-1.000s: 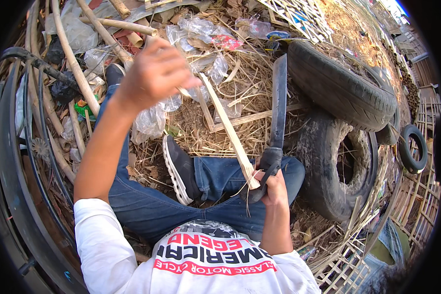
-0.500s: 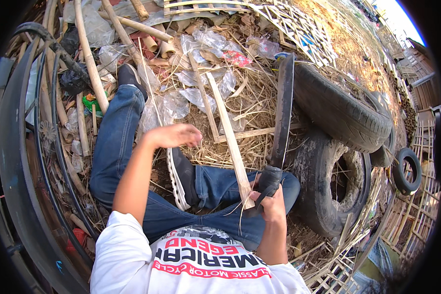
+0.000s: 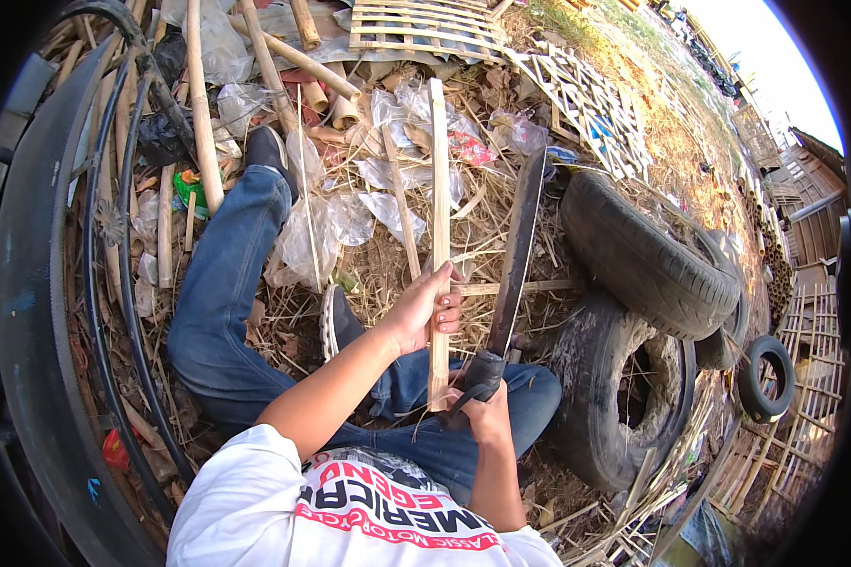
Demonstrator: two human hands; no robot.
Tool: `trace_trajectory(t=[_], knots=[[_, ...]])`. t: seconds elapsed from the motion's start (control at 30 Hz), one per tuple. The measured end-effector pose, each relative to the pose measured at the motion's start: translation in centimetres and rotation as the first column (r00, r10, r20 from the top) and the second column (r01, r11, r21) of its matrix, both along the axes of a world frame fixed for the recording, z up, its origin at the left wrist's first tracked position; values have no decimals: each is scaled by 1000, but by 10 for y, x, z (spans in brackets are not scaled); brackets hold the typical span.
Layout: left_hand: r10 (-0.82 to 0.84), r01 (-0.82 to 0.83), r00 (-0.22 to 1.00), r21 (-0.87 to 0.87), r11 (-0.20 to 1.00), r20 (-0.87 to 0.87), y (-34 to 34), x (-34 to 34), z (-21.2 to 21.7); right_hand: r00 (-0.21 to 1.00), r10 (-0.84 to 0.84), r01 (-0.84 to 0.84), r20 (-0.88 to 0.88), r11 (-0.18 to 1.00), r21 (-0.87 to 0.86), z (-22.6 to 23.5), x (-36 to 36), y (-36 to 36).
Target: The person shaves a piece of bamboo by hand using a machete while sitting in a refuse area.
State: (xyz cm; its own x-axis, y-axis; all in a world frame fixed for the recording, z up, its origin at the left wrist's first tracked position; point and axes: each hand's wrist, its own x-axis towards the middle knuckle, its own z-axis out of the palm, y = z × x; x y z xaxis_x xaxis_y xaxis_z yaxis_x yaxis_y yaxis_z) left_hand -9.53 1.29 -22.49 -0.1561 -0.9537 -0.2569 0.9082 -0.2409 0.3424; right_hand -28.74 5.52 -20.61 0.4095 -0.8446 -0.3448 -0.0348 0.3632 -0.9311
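Observation:
My left hand [image 3: 427,310] is wrapped round the middle of a flat pale bamboo strip [image 3: 440,198], which stands nearly straight away from me. In my right hand [image 3: 482,408] is the dark wrapped handle of a long machete [image 3: 515,250], its blade pointing away and slightly right of the strip. The strip's near end rests against my right hand's fingers, beside the handle. A strap hangs from the handle over that hand. Beyond my hands, another thin bamboo strip [image 3: 399,194] lies on the ground, with a crosswise strip [image 3: 529,286] passing behind the blade.
Old tyres [image 3: 648,250] lie close at my right, one with a dirt-caked rim [image 3: 577,387]. Bamboo poles [image 3: 200,113], clear plastic scraps [image 3: 336,222] and straw cover the ground ahead. Slatted bamboo panels [image 3: 425,28] lie farther off. Black curved tubing [image 3: 95,208] borders my left.
My left hand, free and open before, has come right and closed on the bamboo strip. The strip has swung more upright, and the machete now leans further right at its tip.

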Motion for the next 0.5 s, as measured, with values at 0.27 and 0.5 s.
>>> trace_trajectory(t=[0.27,0.5], knots=[[40,29,830,-116,993,556,15,20,30,999,-34,30,-41,995,-92,6,-18,-7],[83,144,505,-179,973,859,24,12,32,963,-168,47,-210,875,-482,18,-45,-22]])
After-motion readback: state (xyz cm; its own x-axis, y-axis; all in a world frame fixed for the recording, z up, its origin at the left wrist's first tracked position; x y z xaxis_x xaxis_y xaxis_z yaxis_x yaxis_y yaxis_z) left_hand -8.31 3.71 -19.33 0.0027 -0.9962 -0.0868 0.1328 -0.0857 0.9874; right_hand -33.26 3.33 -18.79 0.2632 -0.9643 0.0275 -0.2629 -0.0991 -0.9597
